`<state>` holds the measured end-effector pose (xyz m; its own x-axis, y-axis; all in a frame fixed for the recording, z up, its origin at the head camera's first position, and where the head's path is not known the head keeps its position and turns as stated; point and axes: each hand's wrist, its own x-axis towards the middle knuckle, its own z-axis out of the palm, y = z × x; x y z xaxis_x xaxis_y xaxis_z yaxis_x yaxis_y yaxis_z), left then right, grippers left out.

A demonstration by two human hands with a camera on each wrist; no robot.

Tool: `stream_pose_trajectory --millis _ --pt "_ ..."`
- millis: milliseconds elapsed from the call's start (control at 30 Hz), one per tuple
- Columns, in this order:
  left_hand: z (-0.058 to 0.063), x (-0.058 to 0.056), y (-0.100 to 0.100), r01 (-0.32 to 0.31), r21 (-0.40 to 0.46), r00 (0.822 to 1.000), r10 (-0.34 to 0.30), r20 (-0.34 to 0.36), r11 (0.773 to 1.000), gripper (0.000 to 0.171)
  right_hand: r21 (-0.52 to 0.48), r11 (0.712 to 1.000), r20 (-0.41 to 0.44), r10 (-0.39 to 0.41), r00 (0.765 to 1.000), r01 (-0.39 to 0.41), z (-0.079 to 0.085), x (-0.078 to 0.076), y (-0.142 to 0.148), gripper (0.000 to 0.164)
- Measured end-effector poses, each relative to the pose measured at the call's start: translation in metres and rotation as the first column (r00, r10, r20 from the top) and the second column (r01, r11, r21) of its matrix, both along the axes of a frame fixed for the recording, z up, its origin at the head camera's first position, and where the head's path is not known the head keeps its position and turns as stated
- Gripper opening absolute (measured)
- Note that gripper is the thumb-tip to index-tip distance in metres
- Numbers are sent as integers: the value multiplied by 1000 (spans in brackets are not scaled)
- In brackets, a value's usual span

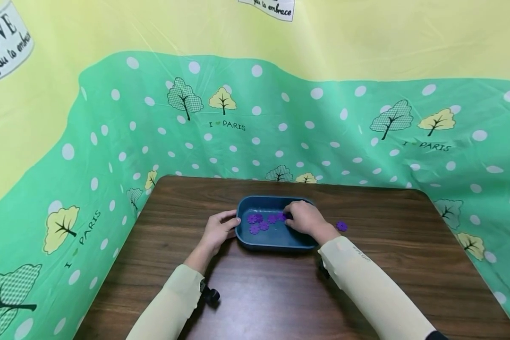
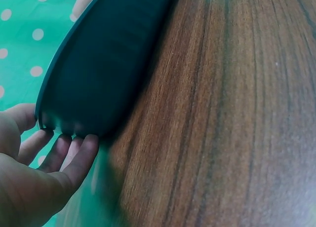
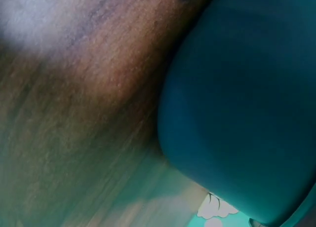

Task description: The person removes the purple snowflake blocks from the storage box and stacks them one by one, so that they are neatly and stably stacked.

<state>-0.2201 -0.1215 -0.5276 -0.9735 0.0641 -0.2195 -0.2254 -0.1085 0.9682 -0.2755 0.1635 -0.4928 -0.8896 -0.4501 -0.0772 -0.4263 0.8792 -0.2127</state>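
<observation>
I see table (image 1: pixel 255 297), blue tray (image 1: pixel 276 237) on it, likely stiff, light; grip by rim. Left hand (image 1: pixel 217 230) pinches its left end; right hand (image 1: pixel 307 219) inside, curled, can't tell if holding. Purple pieces (image 1: pixel 264 226) mostly in tray, probably light; pinch edges.

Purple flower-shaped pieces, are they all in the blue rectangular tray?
No, one purple piece lies on the brown wood-grain table.

table (image 1: pixel 259 293): under tray (image 1: pixel 280 241)
flower pieces (image 1: pixel 254 229): in tray, left half to middle
stray piece (image 1: pixel 342 226): on table, right of tray
left hand (image 1: pixel 218 230): at tray's left end
right hand (image 1: pixel 304 218): over tray's right half
curtain (image 1: pixel 255 130): behind tray
</observation>
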Motion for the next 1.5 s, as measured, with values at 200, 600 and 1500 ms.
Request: stream_pose_trajectory --millis 200,600,1500 --pt "2 1 0 -2 2 1000 2 -3 1000 41 24 1000 -2 11 1000 -11 -1 0 -1 31" --pt "4 1 0 -3 -1 1000 3 2 1000 41 21 1000 -8 3 1000 -3 0 3 -2 27" --pt "5 3 2 -3 -10 1000 3 -2 1000 42 5 1000 -4 15 1000 -15 0 6 -2 27"
